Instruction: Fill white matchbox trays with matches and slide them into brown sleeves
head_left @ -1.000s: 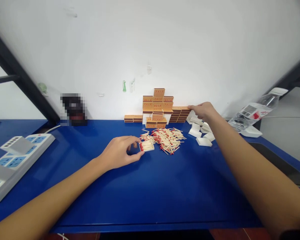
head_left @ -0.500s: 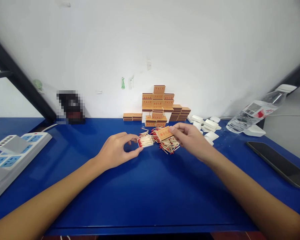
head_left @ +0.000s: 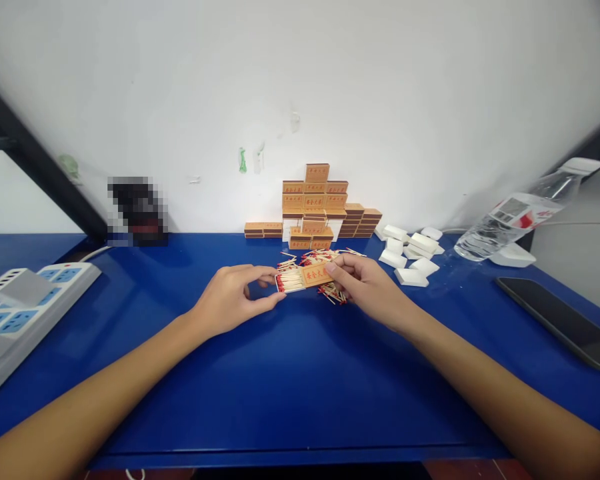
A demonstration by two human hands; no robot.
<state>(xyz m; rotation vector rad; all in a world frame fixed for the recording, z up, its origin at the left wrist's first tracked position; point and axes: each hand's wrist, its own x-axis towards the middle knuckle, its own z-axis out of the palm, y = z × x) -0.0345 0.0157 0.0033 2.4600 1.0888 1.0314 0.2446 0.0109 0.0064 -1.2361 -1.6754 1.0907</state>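
Observation:
Between thumb and fingers, my left hand (head_left: pixel 235 300) grips the left end of a white matchbox tray (head_left: pixel 295 289) filled with red-headed matches (head_left: pixel 289 281). My right hand (head_left: pixel 365 283) pinches the right end of an orange matchbox sleeve (head_left: pixel 316 274). The sleeve's left end meets the tray's right end and seems to cover a little of it. Behind and below the sleeve lies a heap of loose matches (head_left: pixel 333 293), partly hidden by it and by my right hand.
Stacked matchboxes (head_left: pixel 315 202) stand against the wall. White empty trays (head_left: pixel 413 277) lie to their right, near a tilted plastic bottle (head_left: pixel 510 217) and a phone (head_left: pixel 560 320). A power strip (head_left: pixel 40 320) sits at the left on the blue table (head_left: pixel 280 400).
My right hand has brought the sleeve left and slightly down, onto the tray's right end. My left hand holds the tray nearly in place. The view has shifted slightly.

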